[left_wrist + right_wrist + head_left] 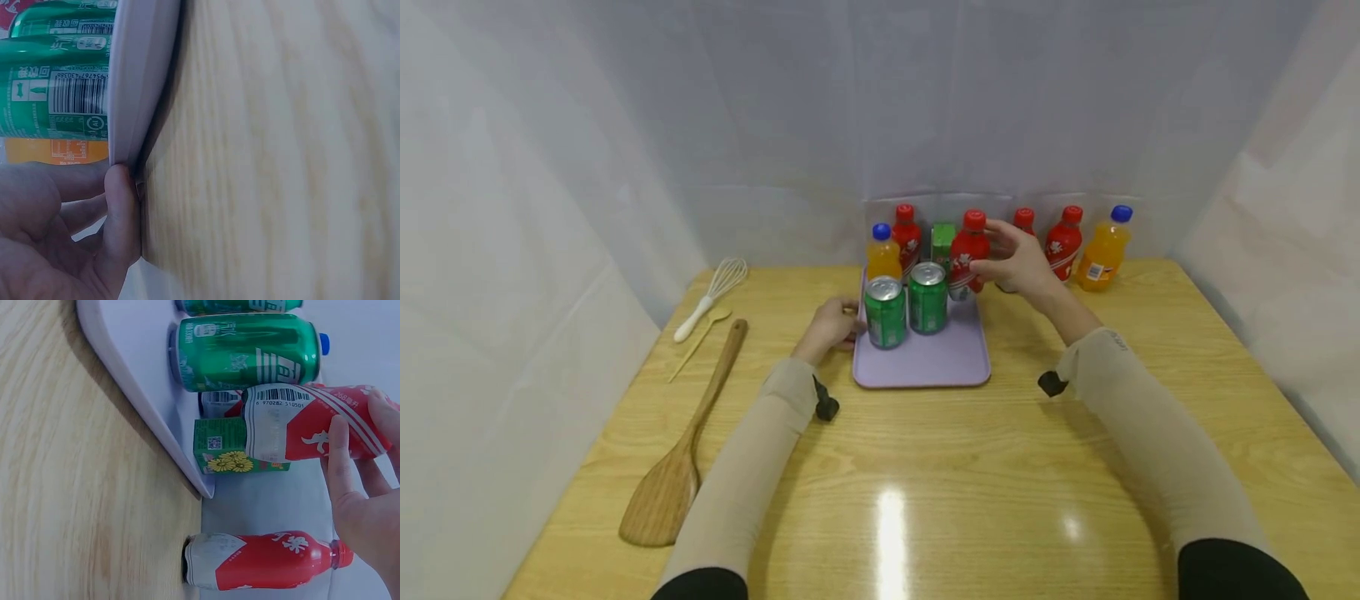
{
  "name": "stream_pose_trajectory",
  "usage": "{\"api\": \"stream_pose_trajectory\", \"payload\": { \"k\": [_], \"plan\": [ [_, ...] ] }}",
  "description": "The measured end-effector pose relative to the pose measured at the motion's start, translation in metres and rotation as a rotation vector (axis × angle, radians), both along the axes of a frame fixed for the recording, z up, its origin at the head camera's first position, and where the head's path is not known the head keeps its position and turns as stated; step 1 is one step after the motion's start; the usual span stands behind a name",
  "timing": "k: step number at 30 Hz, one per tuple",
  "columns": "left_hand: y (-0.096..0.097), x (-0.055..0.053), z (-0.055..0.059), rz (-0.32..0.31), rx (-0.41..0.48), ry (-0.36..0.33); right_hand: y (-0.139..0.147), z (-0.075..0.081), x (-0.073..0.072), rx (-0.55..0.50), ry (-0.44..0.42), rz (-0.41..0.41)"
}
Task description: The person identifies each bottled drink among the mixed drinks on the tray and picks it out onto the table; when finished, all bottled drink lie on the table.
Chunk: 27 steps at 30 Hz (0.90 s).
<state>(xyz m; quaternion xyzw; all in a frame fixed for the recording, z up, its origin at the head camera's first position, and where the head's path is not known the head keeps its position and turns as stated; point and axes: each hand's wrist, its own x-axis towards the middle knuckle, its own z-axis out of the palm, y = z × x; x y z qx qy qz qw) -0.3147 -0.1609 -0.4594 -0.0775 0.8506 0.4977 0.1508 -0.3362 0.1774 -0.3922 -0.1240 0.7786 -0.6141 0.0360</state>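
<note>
I am gripping the red bottle [966, 254] with my right hand [1021, 260], thumb and fingers wrapping its upper body, and I am holding it raised over the far right part of the tray [925, 368], just right of the near right green can [928, 298] and in front of the green carton [219, 449]. My left hand [831, 323] is pinching the tray's left edge. I am judging the bottle moderately heavy if full, though its wrapper is hiding the level; its plastic is probably springy, its sleeve slightly slippery, unlikely to break. I am favouring the shoulder below the cap [974, 219], squeezing gently.
</note>
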Motion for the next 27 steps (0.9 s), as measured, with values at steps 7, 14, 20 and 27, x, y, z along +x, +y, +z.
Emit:
{"api": "stream_pose_trajectory", "payload": {
  "k": [7, 14, 20, 27],
  "plan": [
    [0.001, -0.001, 0.0, 0.0, 0.001, -0.009, 0.017, 0.004, -0.001, -0.055, -0.099, 0.07],
    [-0.001, -0.002, 0.001, -0.003, 0.025, -0.007, 0.032, 0.009, 0.0, -0.095, -0.195, 0.151],
    [-0.002, -0.003, 0.001, 0.0, 0.02, -0.007, 0.042, 0.01, 0.0, -0.141, -0.215, 0.194],
    [-0.002, -0.001, 0.001, 0.004, 0.028, -0.005, 0.058, 0.008, 0.002, -0.112, -0.232, 0.169]
  ]
}}
